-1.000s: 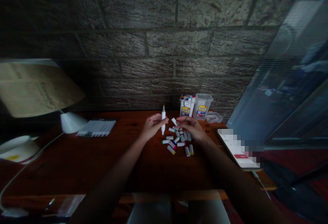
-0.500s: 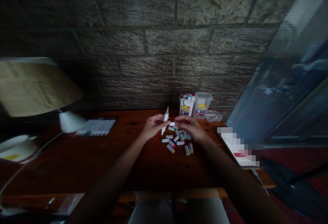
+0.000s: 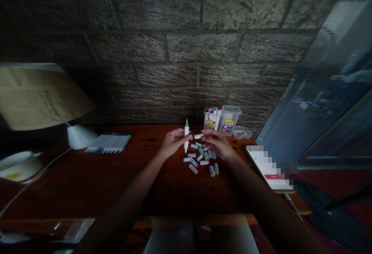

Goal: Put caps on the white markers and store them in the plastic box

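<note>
My left hand (image 3: pixel 173 142) is closed around a white uncapped marker (image 3: pixel 186 133), held upright with its tip up. A small white marker cap (image 3: pixel 198 136) is pinched in the fingertips of my right hand (image 3: pixel 216 143), just right of the marker. Below both hands, several loose marker caps (image 3: pixel 201 161) with coloured ends lie scattered on the dark wooden desk (image 3: pixel 87 180).
A row of white markers (image 3: pixel 109 144) lies at the back left beside a white lamp base (image 3: pixel 78 137). Two clear plastic boxes (image 3: pixel 222 120) stand by the brick wall, one holding markers, with a lid (image 3: pixel 241 132) to their right. A phone (image 3: pixel 270 168) rests at the desk's right edge.
The marker in my left hand tilted to the right, then came back upright. My right hand lifted a cap slightly, holding it level with the marker's body.
</note>
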`<state>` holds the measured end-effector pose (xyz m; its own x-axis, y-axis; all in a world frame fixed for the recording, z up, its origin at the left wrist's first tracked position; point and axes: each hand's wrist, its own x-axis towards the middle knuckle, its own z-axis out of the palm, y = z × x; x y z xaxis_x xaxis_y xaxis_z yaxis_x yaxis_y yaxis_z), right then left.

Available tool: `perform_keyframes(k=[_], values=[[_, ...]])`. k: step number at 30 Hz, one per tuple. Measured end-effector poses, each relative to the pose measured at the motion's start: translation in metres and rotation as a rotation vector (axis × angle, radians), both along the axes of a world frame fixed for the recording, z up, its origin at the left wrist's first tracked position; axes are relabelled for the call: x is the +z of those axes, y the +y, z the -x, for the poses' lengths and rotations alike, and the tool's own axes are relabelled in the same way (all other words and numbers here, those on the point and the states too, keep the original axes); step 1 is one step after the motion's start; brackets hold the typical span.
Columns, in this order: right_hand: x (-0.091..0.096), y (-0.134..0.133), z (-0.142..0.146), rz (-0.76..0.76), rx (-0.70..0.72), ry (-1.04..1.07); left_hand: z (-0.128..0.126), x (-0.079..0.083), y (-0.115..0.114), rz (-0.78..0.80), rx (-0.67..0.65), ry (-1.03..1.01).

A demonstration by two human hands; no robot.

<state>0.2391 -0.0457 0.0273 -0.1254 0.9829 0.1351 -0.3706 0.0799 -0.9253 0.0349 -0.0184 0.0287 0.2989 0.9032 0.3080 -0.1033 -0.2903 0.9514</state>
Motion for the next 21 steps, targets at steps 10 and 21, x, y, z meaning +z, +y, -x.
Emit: perform_keyframes(k=[10, 21], values=[[-0.0076, 0.0085, -0.0026, 0.039, -0.088, -0.065, 0.0009, 0.0050, 0.0015, 0.155, 0.032, -0.165], [-0.0073, 0.0075, -0.0047, -0.020, -0.078, -0.130, 0.0019, 0.0031, 0.0020, 0.226, -0.045, -0.122]])
